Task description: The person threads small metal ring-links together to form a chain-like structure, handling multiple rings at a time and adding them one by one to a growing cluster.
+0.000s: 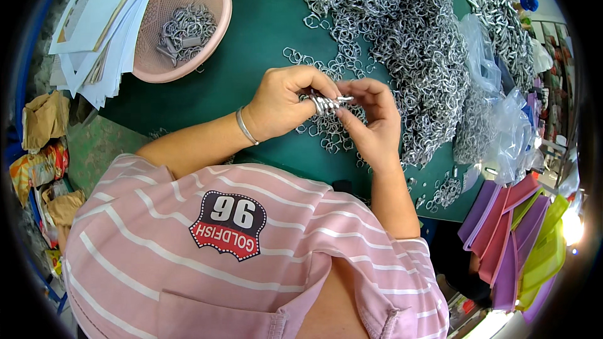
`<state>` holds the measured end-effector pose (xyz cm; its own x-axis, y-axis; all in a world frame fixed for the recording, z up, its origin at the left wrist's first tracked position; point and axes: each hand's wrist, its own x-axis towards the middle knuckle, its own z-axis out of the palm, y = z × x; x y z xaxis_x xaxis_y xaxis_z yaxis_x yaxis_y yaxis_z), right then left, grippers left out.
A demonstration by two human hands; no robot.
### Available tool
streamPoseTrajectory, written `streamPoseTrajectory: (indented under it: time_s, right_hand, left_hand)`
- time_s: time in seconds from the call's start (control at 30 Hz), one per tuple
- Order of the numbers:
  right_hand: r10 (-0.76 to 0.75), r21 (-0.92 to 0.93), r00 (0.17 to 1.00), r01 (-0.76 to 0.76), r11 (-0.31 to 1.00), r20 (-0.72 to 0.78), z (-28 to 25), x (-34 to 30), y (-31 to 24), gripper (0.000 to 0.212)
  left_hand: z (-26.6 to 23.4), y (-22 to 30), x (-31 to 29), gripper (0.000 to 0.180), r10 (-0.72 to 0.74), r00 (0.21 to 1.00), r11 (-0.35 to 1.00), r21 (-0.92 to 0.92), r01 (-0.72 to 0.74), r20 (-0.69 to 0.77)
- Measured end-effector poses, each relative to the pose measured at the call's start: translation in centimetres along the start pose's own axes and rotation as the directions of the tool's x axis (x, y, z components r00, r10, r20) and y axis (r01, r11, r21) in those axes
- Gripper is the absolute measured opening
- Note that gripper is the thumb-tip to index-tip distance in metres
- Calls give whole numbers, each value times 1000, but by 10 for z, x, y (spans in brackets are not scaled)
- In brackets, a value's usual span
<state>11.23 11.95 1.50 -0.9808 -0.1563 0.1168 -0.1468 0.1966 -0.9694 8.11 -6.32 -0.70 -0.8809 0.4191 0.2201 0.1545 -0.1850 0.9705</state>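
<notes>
My left hand (281,102) is closed, pinching a short row of shiny metal rings (325,105) between thumb and fingers. From the other side, my right hand (379,116) curls in, its thumb and fingertips closed on the far end of the same row. The fingers partly cover the rings, so their exact shape is hard to see. Loose rings (336,142) lie on the green tabletop (264,31) just under and around both hands. A silver bangle sits on my left wrist.
A large heap of silver rings (408,37) spreads over the right side. A pink basket (217,41) with metal pieces stands at the upper left, beside stacked papers (94,19). Clear plastic bags (502,125) and another metal heap (502,12) lie farther right; coloured bins (502,226) sit at lower right.
</notes>
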Motion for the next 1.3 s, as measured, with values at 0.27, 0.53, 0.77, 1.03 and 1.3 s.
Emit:
streamPoseTrajectory:
  time_s: [0.27, 0.53, 0.77, 1.03, 1.3]
  right_hand:
    - [270, 198, 960, -281, 939, 80, 1, -9, 3, 29]
    - [18, -41, 999, -20, 999, -33, 0, -4, -1, 17]
    - [207, 277, 968, -162, 947, -144, 9, -7, -9, 10]
    - [-54, -444, 999, 51, 895, 7, -3, 23, -3, 10]
    - [-331, -821, 944, 189, 540, -1, 13, 90, 27, 13]
  left_hand:
    - [3, 2, -3, 13, -118, 993, 991, -66, 117, -17]
    - [2, -1, -3, 14, -66, 997, 998, -25, 65, -29]
    - [4, 12, 3, 18, 96, 995, 962, 258, -93, 2]
    - [5, -5, 4, 14, 20, 980, 967, -245, -69, -200]
    - [-2, -9, 6, 17, -2, 981, 988, -149, -28, -196]
